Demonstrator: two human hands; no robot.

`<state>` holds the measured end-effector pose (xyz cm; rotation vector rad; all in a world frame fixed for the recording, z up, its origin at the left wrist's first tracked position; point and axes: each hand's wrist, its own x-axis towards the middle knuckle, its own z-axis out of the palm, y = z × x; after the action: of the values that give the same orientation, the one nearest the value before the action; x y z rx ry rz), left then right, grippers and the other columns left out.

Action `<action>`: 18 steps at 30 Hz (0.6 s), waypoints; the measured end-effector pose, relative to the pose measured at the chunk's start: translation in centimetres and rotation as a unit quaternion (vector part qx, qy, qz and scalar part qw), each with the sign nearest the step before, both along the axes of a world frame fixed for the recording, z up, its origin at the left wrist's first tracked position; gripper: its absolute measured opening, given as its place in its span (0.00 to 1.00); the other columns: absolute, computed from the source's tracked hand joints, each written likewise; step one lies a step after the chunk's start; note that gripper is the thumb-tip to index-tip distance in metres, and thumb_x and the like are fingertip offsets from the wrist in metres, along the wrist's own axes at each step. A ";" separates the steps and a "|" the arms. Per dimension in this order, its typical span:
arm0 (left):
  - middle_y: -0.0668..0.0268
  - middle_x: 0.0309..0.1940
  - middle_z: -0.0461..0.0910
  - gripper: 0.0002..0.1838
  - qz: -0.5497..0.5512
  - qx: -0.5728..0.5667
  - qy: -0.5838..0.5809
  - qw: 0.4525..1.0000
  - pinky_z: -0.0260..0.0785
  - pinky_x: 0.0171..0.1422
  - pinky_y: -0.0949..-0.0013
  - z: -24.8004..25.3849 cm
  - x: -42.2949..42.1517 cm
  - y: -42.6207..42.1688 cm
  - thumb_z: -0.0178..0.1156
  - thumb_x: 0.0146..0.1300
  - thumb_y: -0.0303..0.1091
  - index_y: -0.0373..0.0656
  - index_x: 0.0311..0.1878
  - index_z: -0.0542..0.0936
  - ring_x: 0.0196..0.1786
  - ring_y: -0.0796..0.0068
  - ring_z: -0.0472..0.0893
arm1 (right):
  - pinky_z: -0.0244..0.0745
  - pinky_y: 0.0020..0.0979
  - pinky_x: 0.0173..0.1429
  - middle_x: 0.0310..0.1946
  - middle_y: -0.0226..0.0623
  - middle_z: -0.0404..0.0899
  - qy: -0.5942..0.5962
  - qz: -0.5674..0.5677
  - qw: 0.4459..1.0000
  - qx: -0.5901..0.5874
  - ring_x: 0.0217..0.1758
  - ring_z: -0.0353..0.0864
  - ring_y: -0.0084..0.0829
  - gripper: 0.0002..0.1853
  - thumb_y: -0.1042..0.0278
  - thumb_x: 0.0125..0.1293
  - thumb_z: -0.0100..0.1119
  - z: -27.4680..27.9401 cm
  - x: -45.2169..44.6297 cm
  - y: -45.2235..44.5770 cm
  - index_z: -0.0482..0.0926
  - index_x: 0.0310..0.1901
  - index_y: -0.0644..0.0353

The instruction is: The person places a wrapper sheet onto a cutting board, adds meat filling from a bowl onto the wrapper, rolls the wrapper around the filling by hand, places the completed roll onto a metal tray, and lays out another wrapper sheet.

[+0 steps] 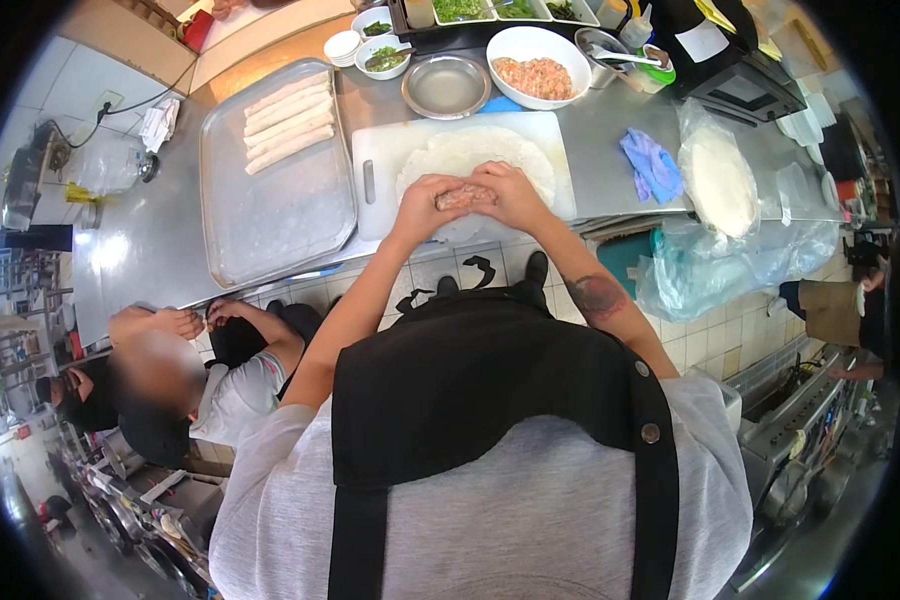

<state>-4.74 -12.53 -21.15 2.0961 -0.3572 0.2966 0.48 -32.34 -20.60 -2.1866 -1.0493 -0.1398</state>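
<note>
My left hand [425,208] and my right hand [511,196] are curled around the two ends of a log of pink ground meat filling [464,198]. It is at the near edge of a thin, round, pale wrapper [450,153]; whether the meat touches it, I cannot tell. Under the wrapper lies a white cutting board [378,222] with a handle slot on its left. Behind the board stands a white bowl [505,45] of the same pinkish filling, beside a metal dish [446,86].
A metal tray [270,235] on the left bears several pale rolls [288,120]. To the right are a blue cloth [652,165] and bagged round wrappers [717,180]. Small bowls of greens [383,58] stand at the back. A person [240,385] sits at my left.
</note>
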 end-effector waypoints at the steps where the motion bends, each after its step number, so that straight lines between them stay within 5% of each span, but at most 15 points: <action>1: 0.61 0.38 0.84 0.17 -0.006 0.005 0.013 1.000 0.73 0.51 0.66 -0.2 0.1 -0.2 0.75 0.44 0.33 0.41 0.38 0.85 0.44 0.63 0.82 | 0.70 0.38 0.50 0.41 0.33 0.77 -0.001 0.000 1.000 0.001 0.45 0.77 0.37 0.14 0.62 0.48 0.71 -0.4 0.1 -0.1 0.83 0.37 0.55; 6: 0.62 0.35 0.85 0.14 0.018 -0.003 0.073 0.997 0.73 0.49 0.67 -0.5 0.0 -1.0 0.74 0.46 0.32 0.42 0.38 0.86 0.42 0.65 0.82 | 0.70 0.40 0.49 0.34 0.30 0.78 0.101 -0.007 0.995 0.006 0.43 0.76 0.37 0.12 0.63 0.48 0.70 -0.7 0.2 -0.3 0.84 0.35 0.55; 11: 0.62 0.36 0.85 0.12 -0.007 0.031 0.036 0.999 0.74 0.48 0.68 0.3 -0.6 -0.4 0.71 0.50 0.29 0.43 0.40 0.86 0.41 0.67 0.82 | 0.72 0.38 0.47 0.33 0.33 0.79 0.041 0.013 0.999 0.024 0.40 0.77 0.38 0.10 0.67 0.49 0.69 0.1 0.3 -0.5 0.85 0.35 0.55; 14: 0.62 0.37 0.85 0.14 0.007 -0.108 0.030 0.994 0.74 0.48 0.68 1.4 -1.4 0.0 0.70 0.50 0.27 0.43 0.42 0.85 0.41 0.65 0.82 | 0.73 0.36 0.47 0.33 0.34 0.80 0.045 0.032 0.997 0.047 0.40 0.78 0.38 0.09 0.68 0.49 0.69 1.4 0.4 -0.7 0.85 0.35 0.55; 18: 0.61 0.39 0.84 0.16 -0.022 0.029 0.076 0.996 0.74 0.49 0.67 2.0 -1.1 1.4 0.70 0.47 0.24 0.42 0.43 0.85 0.43 0.64 0.82 | 0.72 0.37 0.49 0.38 0.33 0.80 0.168 0.036 0.981 0.089 0.42 0.79 0.36 0.10 0.66 0.46 0.71 0.4 0.5 -0.5 0.85 0.33 0.54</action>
<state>-5.86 -11.11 -19.19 2.1490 -0.3244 0.1016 0.95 -32.86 -20.17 -1.9239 -0.8860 0.1586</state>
